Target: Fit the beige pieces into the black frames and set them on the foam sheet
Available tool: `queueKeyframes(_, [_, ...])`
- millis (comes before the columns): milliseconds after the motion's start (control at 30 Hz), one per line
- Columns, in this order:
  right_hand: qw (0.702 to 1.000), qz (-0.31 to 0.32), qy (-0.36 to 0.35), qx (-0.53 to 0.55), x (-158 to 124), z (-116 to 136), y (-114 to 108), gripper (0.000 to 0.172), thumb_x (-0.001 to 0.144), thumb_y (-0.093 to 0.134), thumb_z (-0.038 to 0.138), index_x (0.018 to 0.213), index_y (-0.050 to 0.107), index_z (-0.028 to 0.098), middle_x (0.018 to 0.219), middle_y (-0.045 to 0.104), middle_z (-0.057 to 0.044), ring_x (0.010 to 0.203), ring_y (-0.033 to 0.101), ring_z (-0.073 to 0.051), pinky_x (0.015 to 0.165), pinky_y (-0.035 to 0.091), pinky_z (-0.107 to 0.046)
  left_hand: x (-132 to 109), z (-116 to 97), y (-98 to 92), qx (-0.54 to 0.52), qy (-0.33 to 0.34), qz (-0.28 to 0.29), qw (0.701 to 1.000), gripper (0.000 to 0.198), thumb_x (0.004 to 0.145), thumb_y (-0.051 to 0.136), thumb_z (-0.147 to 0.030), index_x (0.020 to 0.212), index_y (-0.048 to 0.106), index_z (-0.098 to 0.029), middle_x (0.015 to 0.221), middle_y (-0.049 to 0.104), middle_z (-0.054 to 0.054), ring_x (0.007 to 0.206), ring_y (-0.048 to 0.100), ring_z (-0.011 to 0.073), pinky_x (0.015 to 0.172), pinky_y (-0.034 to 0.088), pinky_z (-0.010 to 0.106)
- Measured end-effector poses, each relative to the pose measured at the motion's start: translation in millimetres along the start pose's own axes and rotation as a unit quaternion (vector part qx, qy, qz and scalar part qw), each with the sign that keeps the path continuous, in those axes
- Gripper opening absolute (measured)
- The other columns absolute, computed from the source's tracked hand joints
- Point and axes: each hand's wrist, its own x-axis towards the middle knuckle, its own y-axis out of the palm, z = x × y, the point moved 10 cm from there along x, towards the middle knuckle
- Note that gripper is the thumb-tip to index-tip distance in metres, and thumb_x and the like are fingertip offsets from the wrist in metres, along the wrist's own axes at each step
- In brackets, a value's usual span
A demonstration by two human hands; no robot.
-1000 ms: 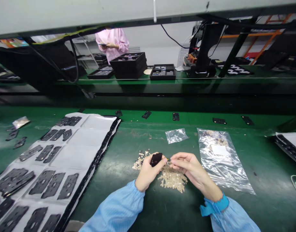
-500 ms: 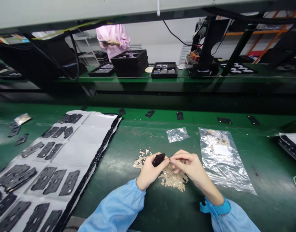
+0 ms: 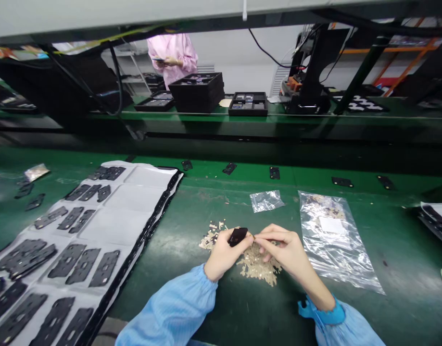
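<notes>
My left hand (image 3: 226,253) is closed around a flat black plastic part (image 3: 238,236), its thumb lying along the near side. The fingers of my right hand (image 3: 281,244) are pinched together and meet the left fingertips at the part's right end. Whatever sits in that pinch is too small to make out. Below both hands spreads a pile of small beige cut-out pieces (image 3: 260,269) on the green table. A smaller heap of beige and black bits (image 3: 208,239) lies just left of my left hand.
On the left, a white compartmented tray (image 3: 114,211) carries several black plates. A large clear bag (image 3: 345,259) of small pieces lies right, a small clear bag (image 3: 267,201) ahead. Black parts (image 3: 274,173) line the table's back. Beyond the shelf stands a person in pink (image 3: 173,53).
The view has shifted slightly, so the background sits a little further right. Both hands keep nearly the same pose at the black part.
</notes>
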Motion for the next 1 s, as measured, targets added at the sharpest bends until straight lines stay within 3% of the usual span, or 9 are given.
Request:
queueKeyframes(233, [1.0,-0.002,-0.006,-0.011,0.2,-2.8,0.3,0.02,0.07,0.073,0.037,0.076,0.076,0.019,0.078,0.059,-0.005,0.052,0.06,-0.013,0.04,0.057,-0.026,-0.2,-0.7,0.8,0.002,0.003,0.008,1.0,0.024,0.076,0.066,-0.036,0.079,0.066,-0.012,0.062,0.054,-0.001,0.05,0.04,0.0055,0.046,0.033,0.018])
queueKeyframes(667, [0.991,-0.047,-0.094,-0.078,-10.0,5.5,0.1,0.015,0.079,0.065,0.031,0.081,0.076,0.021,0.081,0.063,-0.005,0.047,0.057,-0.011,0.039,0.053,-0.024,1.2,-9.6,0.0,0.008,0.041,0.021,0.999,0.02,0.078,0.064,-0.032,0.077,0.065,-0.012,0.064,0.05,-0.002,0.054,0.041,0.0059,0.05,0.033,0.018])
queueKeyframes(833, [0.994,-0.07,-0.07,-0.051,-9.3,3.1,-0.4,0.014,0.076,0.068,0.032,0.076,0.074,0.019,0.079,0.063,-0.006,0.047,0.058,-0.012,0.036,0.052,-0.024,0.5,-22.0,1.7,0.009,0.067,0.038,0.997,0.016,0.078,0.064,-0.027,0.074,0.064,-0.012,0.067,0.052,-0.001,0.059,0.046,0.0081,0.056,0.036,0.02])
queueKeyframes(1000, [0.999,-0.031,0.012,-0.006,-5.7,-10.5,2.1,0.021,0.071,0.073,0.033,0.082,0.065,0.018,0.071,0.062,-0.002,0.048,0.061,-0.014,0.036,0.053,-0.023,-1.1,-30.2,8.4,0.032,0.092,0.085,0.992,0.015,0.079,0.063,-0.025,0.074,0.065,-0.011,0.071,0.056,0.002,0.068,0.052,0.0123,0.064,0.039,0.024])
